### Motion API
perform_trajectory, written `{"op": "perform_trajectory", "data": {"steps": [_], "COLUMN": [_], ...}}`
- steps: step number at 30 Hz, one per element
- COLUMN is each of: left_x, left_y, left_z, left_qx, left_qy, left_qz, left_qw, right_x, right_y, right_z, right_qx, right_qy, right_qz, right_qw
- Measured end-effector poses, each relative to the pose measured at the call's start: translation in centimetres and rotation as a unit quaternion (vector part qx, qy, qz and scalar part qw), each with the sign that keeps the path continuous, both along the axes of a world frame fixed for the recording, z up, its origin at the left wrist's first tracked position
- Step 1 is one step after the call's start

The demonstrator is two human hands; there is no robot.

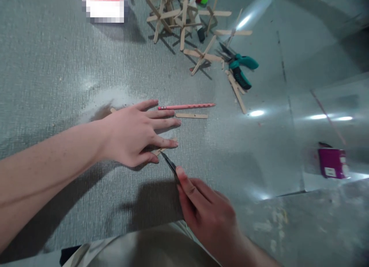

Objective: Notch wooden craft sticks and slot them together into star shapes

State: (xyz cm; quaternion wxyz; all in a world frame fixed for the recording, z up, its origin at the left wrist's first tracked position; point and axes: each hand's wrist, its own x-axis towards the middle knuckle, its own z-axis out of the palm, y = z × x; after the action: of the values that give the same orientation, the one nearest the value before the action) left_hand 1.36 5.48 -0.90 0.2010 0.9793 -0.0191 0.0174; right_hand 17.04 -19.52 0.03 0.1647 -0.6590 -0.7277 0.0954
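Small wooden stick [162, 149] pinned flat on bench [129, 197] beneath spread left hand [135, 130]; dark blade [169, 162] gripped in right hand [207, 205], tip touched to stick. Pink pencil [187, 106] laid beyond.

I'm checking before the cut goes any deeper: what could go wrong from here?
The pointed dark tool in the right hand could slip into the left hand, since its tip sits between thumb and index finger.

The small wooden stick under the tip might split or shift, as it is narrow and mostly covered.

The pink pencil lies close to the left fingertips and might roll if nudged.
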Motion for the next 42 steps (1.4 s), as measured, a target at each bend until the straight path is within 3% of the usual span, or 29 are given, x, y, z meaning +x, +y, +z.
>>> {"op": "perform_trajectory", "data": {"steps": [42], "left_x": [0.07], "left_y": [0.22], "left_z": [0.19], "left_qx": [-0.010], "left_qy": [0.036], "left_qz": [0.000], "left_qw": [0.999], "right_x": [0.32], "right_y": [-0.69], "right_z": [-0.35], "right_qx": [0.005], "right_qy": [-0.004], "right_qz": [0.006], "right_qw": [1.000]}}
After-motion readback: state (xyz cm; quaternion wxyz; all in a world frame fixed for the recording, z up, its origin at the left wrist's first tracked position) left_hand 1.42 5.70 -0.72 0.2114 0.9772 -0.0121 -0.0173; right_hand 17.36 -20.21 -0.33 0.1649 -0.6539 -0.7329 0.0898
